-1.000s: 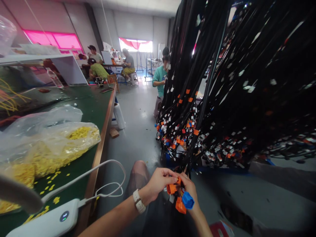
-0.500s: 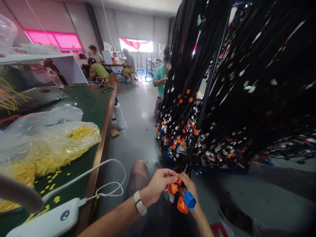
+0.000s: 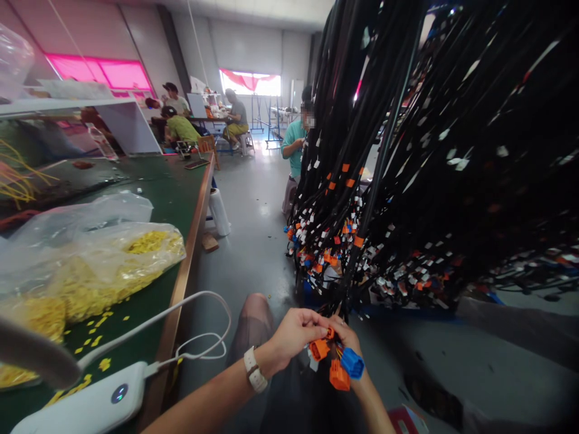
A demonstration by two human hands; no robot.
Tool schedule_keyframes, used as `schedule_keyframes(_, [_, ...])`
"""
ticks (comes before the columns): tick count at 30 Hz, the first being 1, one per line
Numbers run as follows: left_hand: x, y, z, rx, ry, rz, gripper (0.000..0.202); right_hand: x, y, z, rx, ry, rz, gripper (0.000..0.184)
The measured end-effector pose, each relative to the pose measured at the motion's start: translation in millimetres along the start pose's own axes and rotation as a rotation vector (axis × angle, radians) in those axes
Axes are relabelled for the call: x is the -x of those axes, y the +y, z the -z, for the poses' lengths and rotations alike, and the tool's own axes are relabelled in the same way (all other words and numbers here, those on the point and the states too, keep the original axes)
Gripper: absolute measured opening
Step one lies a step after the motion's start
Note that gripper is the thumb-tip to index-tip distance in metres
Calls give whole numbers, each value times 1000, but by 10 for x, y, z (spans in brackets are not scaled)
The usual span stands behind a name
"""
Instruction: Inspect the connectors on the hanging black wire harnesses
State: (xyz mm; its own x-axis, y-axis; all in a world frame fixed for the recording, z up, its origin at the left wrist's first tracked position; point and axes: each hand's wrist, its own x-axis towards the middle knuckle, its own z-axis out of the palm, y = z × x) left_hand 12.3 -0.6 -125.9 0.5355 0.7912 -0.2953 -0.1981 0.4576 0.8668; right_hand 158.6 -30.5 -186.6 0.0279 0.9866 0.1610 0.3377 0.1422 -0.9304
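Observation:
My left hand point(image 3: 299, 335), with a pale watch on its wrist, pinches a small orange connector point(image 3: 330, 333) between thumb and fingers. Close against it, my right hand point(image 3: 347, 337) is closed round the wires of a black wire harness point(image 3: 342, 306). Below the fingers dangle a blue connector point(image 3: 351, 363), a large orange connector point(image 3: 339, 375) and another orange connector point(image 3: 319, 349). A small white piece point(image 3: 313, 361) hangs at their left. The right fingertips are partly hidden behind the left hand and the connectors.
Black harnesses point(image 3: 389, 150) with many coloured connectors hang at the right. On the left, a green table point(image 3: 167, 205) carries plastic bags of yellow pieces point(image 3: 104, 283) and a white power bank point(image 3: 85, 401) with a cable. A person in teal point(image 3: 294, 144) sits beyond the harnesses; others sit farther back.
The blue connector and the large orange one have swung slightly to the right. Both hands stay close together, with only a small shift of the fingers.

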Motion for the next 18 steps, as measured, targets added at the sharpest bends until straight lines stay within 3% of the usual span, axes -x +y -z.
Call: schedule_keyframes(18, [-3, -9, 14, -75, 4, 26, 32, 13, -21, -22, 0, 70, 68, 29])
